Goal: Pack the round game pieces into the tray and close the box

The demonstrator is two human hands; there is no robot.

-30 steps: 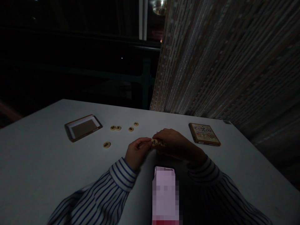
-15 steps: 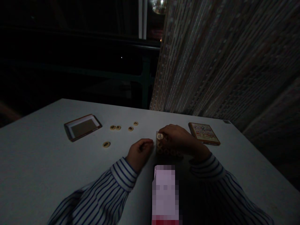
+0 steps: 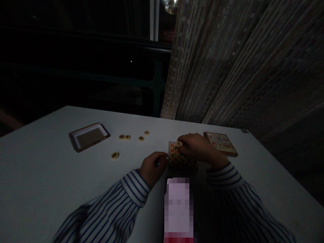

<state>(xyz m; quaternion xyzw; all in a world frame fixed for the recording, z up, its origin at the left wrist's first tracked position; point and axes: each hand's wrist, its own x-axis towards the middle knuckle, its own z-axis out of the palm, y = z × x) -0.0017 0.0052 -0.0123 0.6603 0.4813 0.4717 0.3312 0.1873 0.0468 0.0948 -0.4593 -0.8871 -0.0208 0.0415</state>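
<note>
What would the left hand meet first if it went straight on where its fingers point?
The left hand would likely meet the box of round pieces beside its fingertips; whether they touch is unclear.

With the clock face centred on the filled box (image 3: 173, 142), the right hand (image 3: 193, 146) comes over it from 3 o'clock, its grip pinching a marked disc (image 3: 179, 143) by the 11 o'clock side. The left hand (image 3: 154, 166) sits at 8, fingers curled, tips just beside the box; contact is unclear. On the white worktop (image 3: 63, 182), four loose discs (image 3: 141, 138) lie toward 10 and another (image 3: 114, 155) at 9, nearer than the open tray (image 3: 92, 136). A phone (image 3: 178, 209) lies at 6, a printed case (image 3: 221, 144) between 2 and 3.
</note>
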